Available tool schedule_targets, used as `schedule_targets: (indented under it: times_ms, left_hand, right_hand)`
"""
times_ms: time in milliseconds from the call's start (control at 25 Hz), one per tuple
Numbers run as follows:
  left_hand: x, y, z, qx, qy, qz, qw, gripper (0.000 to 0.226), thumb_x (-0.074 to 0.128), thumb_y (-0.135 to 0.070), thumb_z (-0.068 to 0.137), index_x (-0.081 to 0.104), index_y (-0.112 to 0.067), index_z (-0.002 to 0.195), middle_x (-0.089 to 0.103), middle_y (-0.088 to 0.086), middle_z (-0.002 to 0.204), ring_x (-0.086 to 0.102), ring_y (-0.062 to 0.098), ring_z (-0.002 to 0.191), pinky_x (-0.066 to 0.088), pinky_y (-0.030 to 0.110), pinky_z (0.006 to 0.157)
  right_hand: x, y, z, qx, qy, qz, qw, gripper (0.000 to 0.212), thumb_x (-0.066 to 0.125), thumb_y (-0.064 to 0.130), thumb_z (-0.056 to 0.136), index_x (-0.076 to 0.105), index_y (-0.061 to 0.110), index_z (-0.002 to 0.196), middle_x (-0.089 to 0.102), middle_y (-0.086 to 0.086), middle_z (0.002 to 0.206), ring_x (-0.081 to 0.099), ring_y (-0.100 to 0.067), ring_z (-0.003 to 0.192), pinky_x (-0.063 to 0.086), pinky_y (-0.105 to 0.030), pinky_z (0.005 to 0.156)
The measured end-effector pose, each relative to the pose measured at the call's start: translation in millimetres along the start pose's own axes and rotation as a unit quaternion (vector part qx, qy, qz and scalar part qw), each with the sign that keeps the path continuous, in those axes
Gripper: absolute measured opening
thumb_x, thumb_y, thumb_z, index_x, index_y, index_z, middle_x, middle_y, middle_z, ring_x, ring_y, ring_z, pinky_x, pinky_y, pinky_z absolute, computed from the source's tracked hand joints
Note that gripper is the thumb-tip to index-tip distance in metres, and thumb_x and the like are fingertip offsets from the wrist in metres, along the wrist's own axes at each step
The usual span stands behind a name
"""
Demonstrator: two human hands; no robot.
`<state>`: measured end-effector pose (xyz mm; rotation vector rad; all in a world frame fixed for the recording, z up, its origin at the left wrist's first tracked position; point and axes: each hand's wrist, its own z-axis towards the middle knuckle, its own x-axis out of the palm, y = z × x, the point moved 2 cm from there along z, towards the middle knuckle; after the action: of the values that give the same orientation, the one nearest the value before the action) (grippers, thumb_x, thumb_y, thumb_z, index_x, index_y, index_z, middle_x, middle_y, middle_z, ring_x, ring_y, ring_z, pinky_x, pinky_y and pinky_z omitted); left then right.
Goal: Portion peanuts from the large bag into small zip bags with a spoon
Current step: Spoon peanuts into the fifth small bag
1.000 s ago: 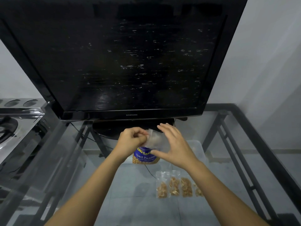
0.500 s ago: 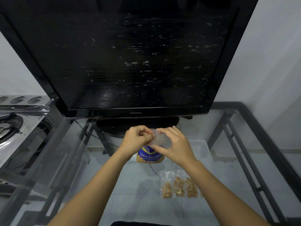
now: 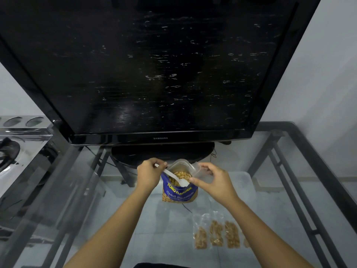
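A blue large bag of peanuts (image 3: pixel 179 194) stands open on the glass table (image 3: pixel 96 219), nuts showing in its mouth. My left hand (image 3: pixel 148 175) grips the handle of a white plastic spoon (image 3: pixel 178 179), whose bowl lies on the peanuts at the bag's front lip. My right hand (image 3: pixel 212 180) pinches a clear small zip bag (image 3: pixel 201 170) just right of the big bag's mouth. Several filled zip bags (image 3: pixel 217 234) lie in a row on the glass below my right forearm.
A large black television (image 3: pixel 154 70) on an oval stand (image 3: pixel 162 153) rises right behind the peanut bag. A shiny steel stove (image 3: pixel 17 144) sits at the left. The table's dark metal frame (image 3: pixel 316 165) runs along the right side.
My hands have parted from the small bag held between them. My left hand now holds the spoon in the peanut bag, and my right hand has drawn the small bag to the right.
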<state>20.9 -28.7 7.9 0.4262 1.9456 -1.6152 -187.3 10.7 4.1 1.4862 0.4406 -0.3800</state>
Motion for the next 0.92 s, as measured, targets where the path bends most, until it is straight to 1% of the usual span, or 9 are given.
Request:
schedule_targets:
  times_ms: [120, 160, 240, 280, 400, 480, 600, 720, 920]
  left_hand:
    - [2, -9, -1, 0.064, 0.021, -0.02, 0.998, 0.009, 0.067, -0.023, 0.084, 0.068, -0.014, 0.086, 0.061, -0.007, 0.069, 0.057, 0.005, 0.065, 0.044, 0.008, 0.054]
    - [4, -11, -4, 0.071, 0.046, -0.037, 0.996, 0.009, 0.067, -0.026, 0.083, 0.068, -0.018, 0.085, 0.063, -0.008, 0.07, 0.061, 0.006, 0.068, 0.049, 0.011, 0.06]
    - [3, -14, -9, 0.107, 0.076, -0.023, 0.991, 0.015, 0.065, -0.031, 0.084, 0.072, -0.018, 0.082, 0.069, -0.003, 0.073, 0.065, 0.012, 0.074, 0.055, 0.027, 0.071]
    - [0, -15, -9, 0.134, 0.066, -0.004, 0.989, 0.018, 0.064, -0.031, 0.085, 0.073, -0.016, 0.081, 0.07, 0.0, 0.073, 0.065, 0.013, 0.073, 0.053, 0.028, 0.07]
    - [-14, -20, 4, 0.203, -0.023, 0.031, 0.978, 0.02, 0.063, -0.027, 0.087, 0.073, -0.01, 0.083, 0.067, 0.003, 0.069, 0.059, 0.01, 0.063, 0.043, 0.014, 0.06]
    - [-10, -18, 11, 0.243, 0.001, 0.076, 0.967, 0.024, 0.061, -0.03, 0.087, 0.073, -0.009, 0.086, 0.068, 0.006, 0.075, 0.06, 0.015, 0.068, 0.047, 0.022, 0.064]
    - [2, -10, 18, 0.145, 0.062, 0.055, 0.986, 0.025, 0.059, -0.032, 0.089, 0.072, -0.01, 0.087, 0.07, 0.009, 0.076, 0.064, 0.021, 0.074, 0.052, 0.033, 0.068]
    - [11, -5, 20, 0.083, 0.043, 0.032, 0.995, 0.027, 0.058, -0.03, 0.089, 0.071, -0.009, 0.078, 0.069, 0.011, 0.067, 0.065, 0.026, 0.071, 0.053, 0.036, 0.067]
    - [18, -2, 18, -0.059, 0.031, -0.046, 0.997, 0.032, 0.059, -0.027, 0.088, 0.067, -0.012, 0.062, 0.067, 0.007, 0.056, 0.065, 0.023, 0.067, 0.052, 0.032, 0.068]
  right_hand:
    - [8, -11, 3, 0.034, 0.004, 0.036, 0.999, 0.047, 0.08, 0.04, 0.066, 0.058, 0.031, 0.106, 0.059, 0.021, 0.096, 0.055, 0.004, 0.094, 0.041, -0.001, 0.072]
    - [11, -14, 3, 0.043, 0.0, 0.05, 0.998, 0.045, 0.08, 0.038, 0.067, 0.057, 0.031, 0.105, 0.06, 0.02, 0.095, 0.056, 0.002, 0.093, 0.042, -0.001, 0.072]
    - [14, -20, 2, 0.058, -0.01, 0.076, 0.995, 0.043, 0.079, 0.037, 0.067, 0.057, 0.032, 0.103, 0.063, 0.016, 0.096, 0.059, -0.001, 0.091, 0.043, -0.004, 0.072]
    - [15, -22, 1, 0.064, -0.011, 0.088, 0.994, 0.044, 0.079, 0.038, 0.067, 0.058, 0.031, 0.104, 0.065, 0.014, 0.097, 0.059, -0.002, 0.092, 0.044, -0.005, 0.072]
    - [15, -27, 0, 0.068, -0.006, 0.109, 0.992, 0.055, 0.075, 0.05, 0.061, 0.06, 0.028, 0.109, 0.066, 0.01, 0.102, 0.061, -0.003, 0.093, 0.045, -0.008, 0.075]
    - [15, -27, 1, 0.068, 0.003, 0.106, 0.992, 0.058, 0.073, 0.053, 0.059, 0.06, 0.028, 0.109, 0.066, 0.011, 0.103, 0.06, -0.001, 0.094, 0.045, -0.008, 0.077]
    - [14, -26, 1, 0.066, 0.021, 0.1, 0.993, 0.057, 0.073, 0.053, 0.059, 0.06, 0.028, 0.109, 0.065, 0.013, 0.104, 0.058, 0.005, 0.093, 0.043, -0.004, 0.077]
    - [12, -26, -1, 0.063, 0.036, 0.095, 0.993, 0.057, 0.074, 0.051, 0.059, 0.06, 0.028, 0.109, 0.065, 0.014, 0.105, 0.057, 0.007, 0.095, 0.041, -0.003, 0.08]
    - [10, -28, -2, 0.057, 0.049, 0.083, 0.994, 0.056, 0.076, 0.048, 0.063, 0.059, 0.028, 0.112, 0.066, 0.013, 0.106, 0.059, 0.002, 0.099, 0.041, -0.004, 0.085]
